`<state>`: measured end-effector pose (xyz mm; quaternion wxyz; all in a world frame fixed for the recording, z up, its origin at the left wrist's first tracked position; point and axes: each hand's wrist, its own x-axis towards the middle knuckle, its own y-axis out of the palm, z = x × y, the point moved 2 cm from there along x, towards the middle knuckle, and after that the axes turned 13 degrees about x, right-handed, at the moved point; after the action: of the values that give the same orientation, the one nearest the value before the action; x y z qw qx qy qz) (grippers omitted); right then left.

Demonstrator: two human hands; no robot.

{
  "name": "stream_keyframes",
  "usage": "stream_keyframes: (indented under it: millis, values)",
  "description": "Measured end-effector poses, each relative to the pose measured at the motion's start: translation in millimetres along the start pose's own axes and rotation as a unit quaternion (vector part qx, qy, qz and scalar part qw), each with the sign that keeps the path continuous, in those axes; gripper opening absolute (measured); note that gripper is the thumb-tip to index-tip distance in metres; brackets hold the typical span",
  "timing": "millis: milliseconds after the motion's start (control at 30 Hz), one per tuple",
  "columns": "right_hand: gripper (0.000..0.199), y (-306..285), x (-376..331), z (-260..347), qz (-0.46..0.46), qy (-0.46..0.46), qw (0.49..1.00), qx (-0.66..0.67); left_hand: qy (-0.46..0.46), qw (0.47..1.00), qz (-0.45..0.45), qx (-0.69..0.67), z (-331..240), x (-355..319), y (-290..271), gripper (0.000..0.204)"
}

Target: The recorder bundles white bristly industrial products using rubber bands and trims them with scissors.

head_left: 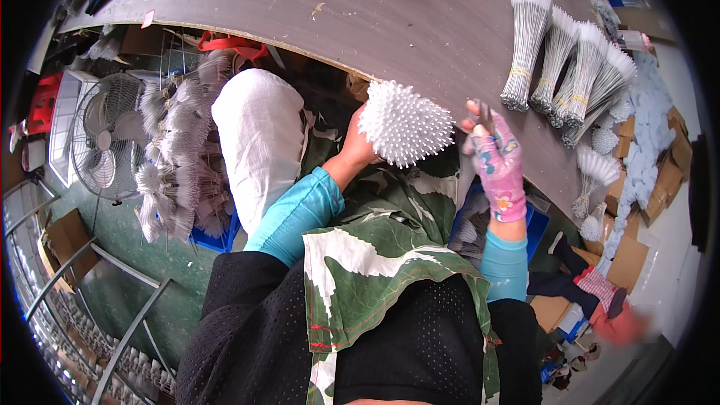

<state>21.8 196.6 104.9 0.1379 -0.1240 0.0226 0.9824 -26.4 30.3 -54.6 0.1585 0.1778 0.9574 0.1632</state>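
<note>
My left hand (354, 142) is wrapped round a bundle of thin stems with white tips (405, 124). The tips face up as a rounded, studded head; the stems below are hidden. Just right of it, apart from the bundle, is my right hand (499, 169) in a pink flowered glove with bare fingertips. Its fingers are bent and drawn together, slightly blurred; a greyish sliver shows by them, too unclear to name. Several tied bundles of white-tipped metal stems (529, 45) lie on the brown table (420, 22) at the far right.
At left stand a grey fan (105, 131) and hanging clusters of white-tipped stems (180, 150). A metal rail (124, 345) runs at lower left. Blue bins (536, 229) sit below the table edge. Cardboard (637, 259) and another person (600, 296) are at right.
</note>
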Motion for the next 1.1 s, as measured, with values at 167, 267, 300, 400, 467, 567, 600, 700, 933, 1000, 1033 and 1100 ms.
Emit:
stream_keyframes:
  millis: [167, 267, 300, 400, 467, 567, 600, 700, 933, 1000, 1033, 1100]
  values:
    - [0.034, 9.0, -3.5, 48.9, 0.11, -0.034, 0.979, -0.17, 0.009, 0.999, 0.005, -0.038, 9.4, 1.8, -4.5, 0.032]
    - [0.034, 32.1, 2.4, 66.6, 0.169, -0.084, 0.93, -0.315, 0.032, 0.997, 0.0, 0.073, -3.4, 0.7, -0.7, 0.035]
    - [0.032, 40.3, 5.3, 70.8, 0.209, -0.082, 0.895, -0.386, 0.044, 0.987, -0.014, 0.156, -9.8, -0.7, 0.1, 0.036]
    - [0.03, 54.4, 17.0, 75.7, 0.251, -0.104, 0.815, -0.513, 0.052, 0.975, -0.017, 0.214, -14.4, 1.3, 0.0, 0.039]
    - [0.033, 60.6, 22.9, 76.2, 0.28, -0.117, 0.768, -0.564, 0.054, 0.977, -0.014, 0.205, -12.9, 1.7, -1.0, 0.04]
    - [0.03, 68.3, 28.9, 79.6, 0.295, -0.112, 0.726, -0.611, 0.054, 0.976, -0.015, 0.211, -21.1, -0.2, 1.1, 0.041]
    - [0.028, 70.3, 29.5, 79.5, 0.305, -0.117, 0.707, -0.628, 0.049, 0.973, -0.017, 0.226, -23.9, -1.4, 2.1, 0.041]
    - [0.029, 74.9, 33.5, 77.6, 0.315, -0.149, 0.675, -0.65, 0.038, 0.98, -0.034, 0.195, -22.9, -0.2, 2.5, 0.04]
    - [0.03, 81.5, 40.8, 76.8, 0.319, -0.091, 0.655, -0.679, 0.104, 0.97, -0.061, 0.209, -16.2, 2.4, 3.3, 0.04]
    - [0.031, 82.0, 42.5, 76.4, 0.325, -0.077, 0.639, -0.693, 0.112, 0.967, -0.074, 0.216, -16.4, 2.1, 3.3, 0.037]
    - [0.031, 82.1, 43.4, 76.6, 0.323, -0.077, 0.639, -0.694, 0.113, 0.967, -0.073, 0.215, -16.9, 2.1, 3.3, 0.037]
    - [0.032, 82.5, 44.4, 76.5, 0.34, -0.084, 0.636, -0.688, 0.127, 0.952, -0.09, 0.264, -19.0, 1.7, 2.7, 0.034]
